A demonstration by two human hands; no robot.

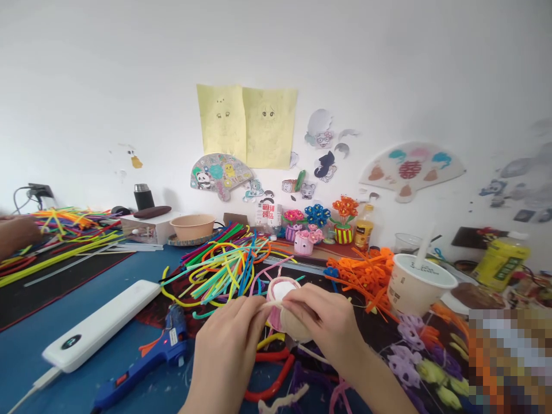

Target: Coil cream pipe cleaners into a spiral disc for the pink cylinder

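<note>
In the middle of the table is a small round pot-like piece (283, 289), white inside, with pink and cream fuzzy strands around it. My left hand (230, 339) pinches a cream pipe cleaner (274, 305) at the near side of its rim. My right hand (330, 319) pinches the same pipe cleaner a little to the right, thumb and fingertips closed. The right fingers cover part of the piece's side, and I cannot tell whether they also press on it. Loose pink pipe cleaners (259, 276) curve out behind it.
A blue glue gun (149, 362) and white power bank (103, 325) lie left. Mixed pipe cleaners (228, 264) heap behind; orange ones (366, 273) lie right, by a paper cup (409, 290). Finished flower pots (344, 233) stand along the wall. Another person's hand (17, 233) is far left.
</note>
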